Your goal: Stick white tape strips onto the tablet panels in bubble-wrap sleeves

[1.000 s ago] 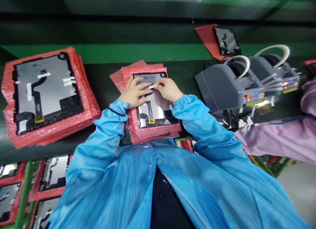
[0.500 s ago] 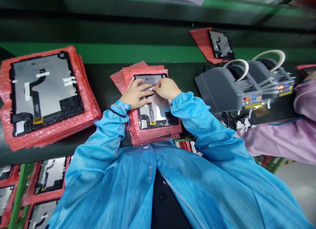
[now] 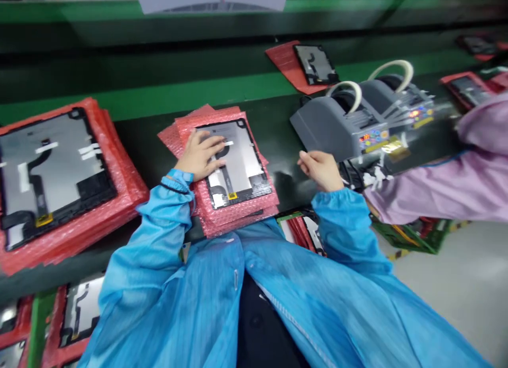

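My left hand [image 3: 201, 153] lies with its fingers spread on the left part of a tablet display panel [image 3: 246, 164]. The panel has a silvery back, a black frame, a dark flex cable and a small white tape strip near the fingertips. It rests on stacked red bubble-wrap sleeves [image 3: 242, 212]. To the right, my right hand [image 3: 322, 169] is held above the bench, apart from the panel, with fingers curled in and nothing visible in them. Just beyond it stands a grey tape dispenser [image 3: 331, 127] with a lit display.
A larger stack of red sleeves [image 3: 130, 190] carries another display panel [image 3: 59, 161] on the left. A second dispenser [image 3: 391, 100] adjoins the first. Farther back lies one more panel [image 3: 315, 65] on red wrap. A co-worker's pink sleeve [image 3: 432, 188] reaches in from the right. Crates [image 3: 420, 235] stand below.
My right hand has left the panel and moved right, towards the tape dispenser. My left hand stays on the panel. The view has shifted to the right.
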The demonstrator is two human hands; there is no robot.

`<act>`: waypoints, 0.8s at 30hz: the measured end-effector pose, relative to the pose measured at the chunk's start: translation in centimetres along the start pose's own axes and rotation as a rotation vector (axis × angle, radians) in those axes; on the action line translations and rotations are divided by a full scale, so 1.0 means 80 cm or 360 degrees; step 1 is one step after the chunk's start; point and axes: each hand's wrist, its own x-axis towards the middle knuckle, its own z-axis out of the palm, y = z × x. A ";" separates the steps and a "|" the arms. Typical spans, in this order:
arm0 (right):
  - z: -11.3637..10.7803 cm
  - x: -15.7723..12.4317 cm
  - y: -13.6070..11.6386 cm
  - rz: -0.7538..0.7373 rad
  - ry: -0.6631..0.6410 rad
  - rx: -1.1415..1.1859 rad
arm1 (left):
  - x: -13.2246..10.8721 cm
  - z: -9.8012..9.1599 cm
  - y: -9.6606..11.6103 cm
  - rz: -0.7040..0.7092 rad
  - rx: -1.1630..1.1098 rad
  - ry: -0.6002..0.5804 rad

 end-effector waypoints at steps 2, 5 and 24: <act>-0.034 -0.022 0.036 0.0337 0.0311 0.0366 | 0.002 -0.002 -0.003 0.0030 0.0026 0.0063; -0.065 -0.021 0.061 0.0545 0.0693 0.0753 | 0.007 -0.007 -0.007 0.0058 0.0068 0.0129; -0.086 0.023 0.116 0.0088 0.1091 0.1002 | 0.057 -0.031 0.069 -0.0007 -0.0102 0.0086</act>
